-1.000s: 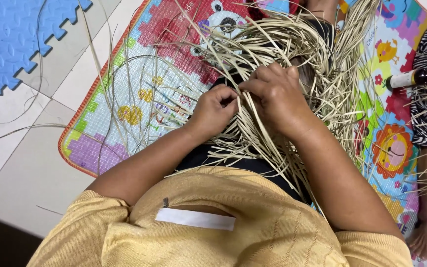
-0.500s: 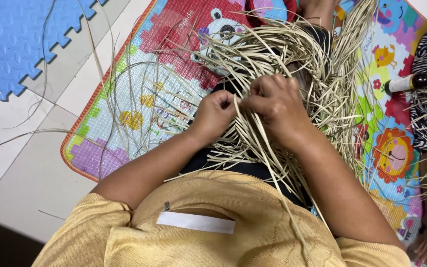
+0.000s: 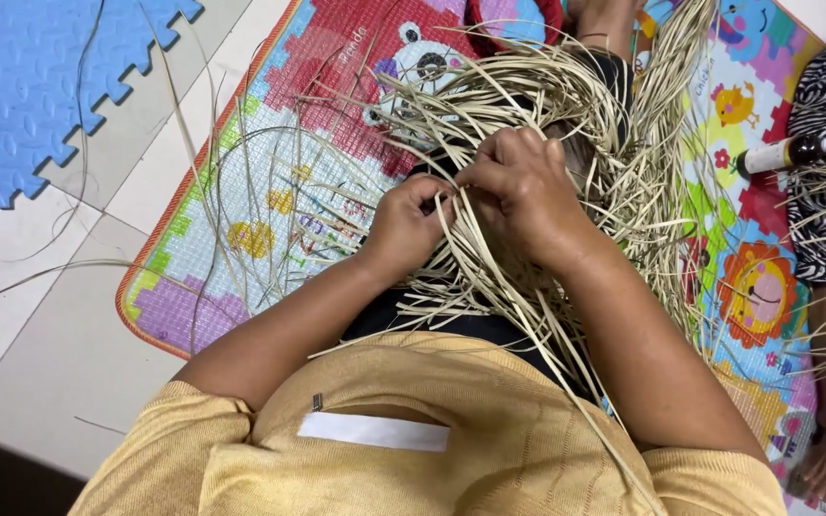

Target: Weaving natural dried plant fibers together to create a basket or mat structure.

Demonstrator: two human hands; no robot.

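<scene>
Together, both hands work in a tangled mass of pale straw-coloured flat reed strips (image 3: 566, 124) that spreads around and beyond them. Left hand (image 3: 411, 222) is curled shut, pinching several strips between fingers and thumb; right hand (image 3: 520, 191), touching it, closes over the same bundle. Under the strips lies a colourful woven cartoon-print floor mat (image 3: 270, 191). Well left of the hands sits a blue interlocking foam tile (image 3: 31, 76); far right, a small brown bottle (image 3: 795, 151).
</scene>
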